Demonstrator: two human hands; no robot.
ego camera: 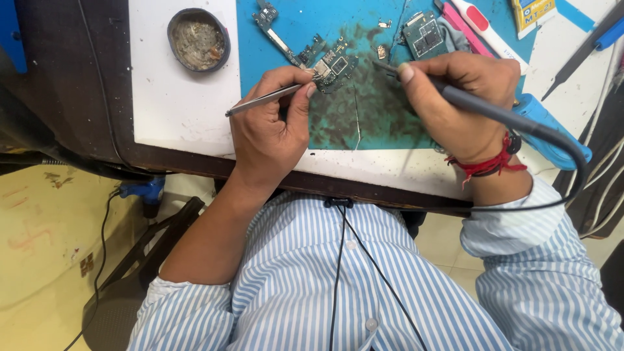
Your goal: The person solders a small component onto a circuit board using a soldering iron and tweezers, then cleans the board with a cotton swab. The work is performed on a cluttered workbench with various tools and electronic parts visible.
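From the head view, our left hand is closed around thin metal tweezers, pinched between thumb and fingers like a pen, so the tips press down on the small circuit board and keep it from sliding. Our right hand is closed around a grey soldering iron, held low near its front so the tip stays steady; the tip sits just beside the board, close to the tweezer tips. The iron's cable loops back past the wrist with the red thread. The board lies on a stained blue mat that shields the white worktop. 1 more board rests farther up the mat. A round tin stands on the worktop at the left, within reach yet well apart from the board.
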